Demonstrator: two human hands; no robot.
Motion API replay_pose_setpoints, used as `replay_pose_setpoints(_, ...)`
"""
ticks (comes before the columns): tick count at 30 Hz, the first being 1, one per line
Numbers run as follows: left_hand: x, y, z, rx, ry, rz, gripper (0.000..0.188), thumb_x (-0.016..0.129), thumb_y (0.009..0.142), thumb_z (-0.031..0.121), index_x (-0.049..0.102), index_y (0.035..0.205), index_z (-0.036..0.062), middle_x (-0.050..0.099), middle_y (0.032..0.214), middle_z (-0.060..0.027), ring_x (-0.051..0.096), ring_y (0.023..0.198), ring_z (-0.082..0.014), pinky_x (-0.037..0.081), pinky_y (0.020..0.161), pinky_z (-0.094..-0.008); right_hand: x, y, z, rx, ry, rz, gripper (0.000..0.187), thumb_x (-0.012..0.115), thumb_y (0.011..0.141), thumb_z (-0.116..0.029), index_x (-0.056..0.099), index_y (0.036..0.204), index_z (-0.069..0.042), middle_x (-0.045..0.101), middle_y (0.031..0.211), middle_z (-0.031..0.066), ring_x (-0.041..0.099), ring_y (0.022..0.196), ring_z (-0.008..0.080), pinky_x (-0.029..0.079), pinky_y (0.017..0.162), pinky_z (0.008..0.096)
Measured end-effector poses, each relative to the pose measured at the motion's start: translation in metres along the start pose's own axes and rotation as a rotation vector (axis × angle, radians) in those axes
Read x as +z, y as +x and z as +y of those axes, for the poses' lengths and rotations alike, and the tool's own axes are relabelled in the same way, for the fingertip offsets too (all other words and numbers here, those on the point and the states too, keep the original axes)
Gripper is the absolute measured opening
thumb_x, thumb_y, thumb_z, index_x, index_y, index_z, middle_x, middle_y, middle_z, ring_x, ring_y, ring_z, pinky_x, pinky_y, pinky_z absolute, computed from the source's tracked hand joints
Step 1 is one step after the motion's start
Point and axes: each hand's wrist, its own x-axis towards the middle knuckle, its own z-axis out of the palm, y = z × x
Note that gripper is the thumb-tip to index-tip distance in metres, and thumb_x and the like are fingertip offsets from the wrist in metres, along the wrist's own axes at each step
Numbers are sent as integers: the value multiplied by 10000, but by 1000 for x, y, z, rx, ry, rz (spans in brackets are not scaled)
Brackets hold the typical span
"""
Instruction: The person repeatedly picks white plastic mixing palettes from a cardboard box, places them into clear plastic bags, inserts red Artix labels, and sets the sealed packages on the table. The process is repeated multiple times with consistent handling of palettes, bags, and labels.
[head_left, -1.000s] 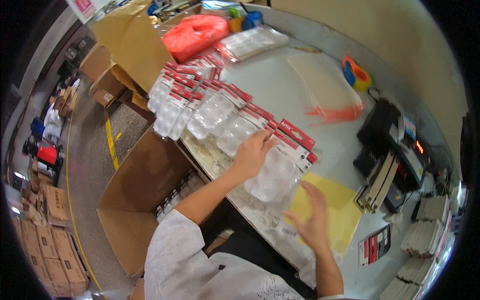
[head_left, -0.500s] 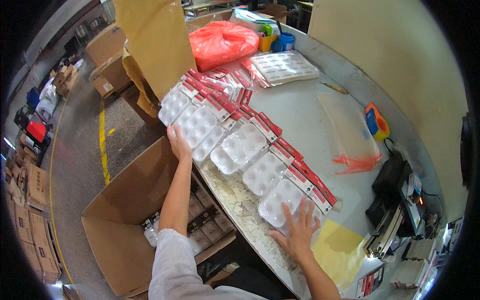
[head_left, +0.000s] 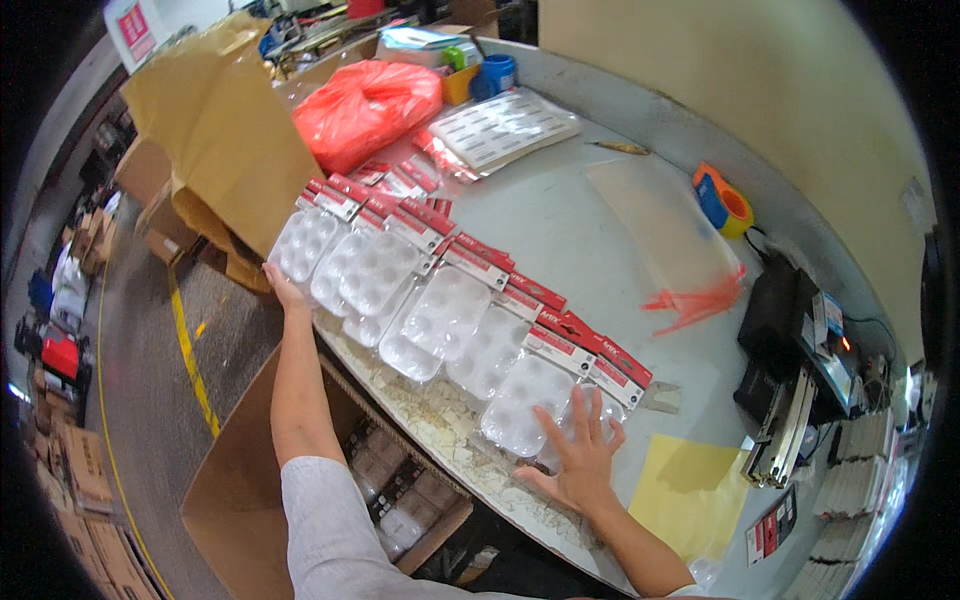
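A slanting row of white plastic paint palettes with round wells lies overlapping along the table's near edge. Each is in clear wrap under a red and white header card. My right hand rests open, fingers spread, on the palettes at the row's near right end. At the far left end, my left hand touches the outer edge of the last palette. Its fingers look stretched out along that edge, partly hidden, and it grips nothing I can see.
Below the table edge stands an open carton holding more packed palettes. Brown paper rises at the far left. On the table are a red plastic bag, label sheets, a tape dispenser, yellow paper and a black device.
The view has shifted, so the table appears lower and further left. My left hand stays by the row's far left end. My right hand remains spread on the right-end palettes.
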Motion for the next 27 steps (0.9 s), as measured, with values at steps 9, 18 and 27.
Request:
replay_pose_setpoints(9, 7, 24, -11, 17, 114, -81, 510, 308, 969, 389, 382, 1297, 4, 453, 1301, -143, 471, 1175, -276, 401, 977, -412, 26, 20, -16, 18, 130, 103, 736, 586, 746, -626, 407, 1380, -298, 150, 1513, 189, 99, 1396, 384, 145, 987, 602)
replay_pose_setpoints(18, 19, -16, -22, 401, 1074, -123, 549, 501, 930, 343, 386, 1388, 64, 272, 1431, -181, 364, 1262, -284, 283, 1055, -395, 54, 82, -41, -97, 349, 198, 832, 563, 776, -607, 269, 1442, -204, 143, 1505, 199, 112, 1398, 353, 168, 998, 613)
replay_pose_setpoints(27, 29, -26, 22, 287, 712, -159, 534, 422, 958, 312, 357, 1344, -52, 425, 1319, -153, 407, 1212, -264, 314, 1049, -384, -89, -85, 57, 43, 183, 185, 650, 643, 825, -355, 370, 1376, -145, 441, 1366, 120, 438, 1232, 241, 228, 992, 530)
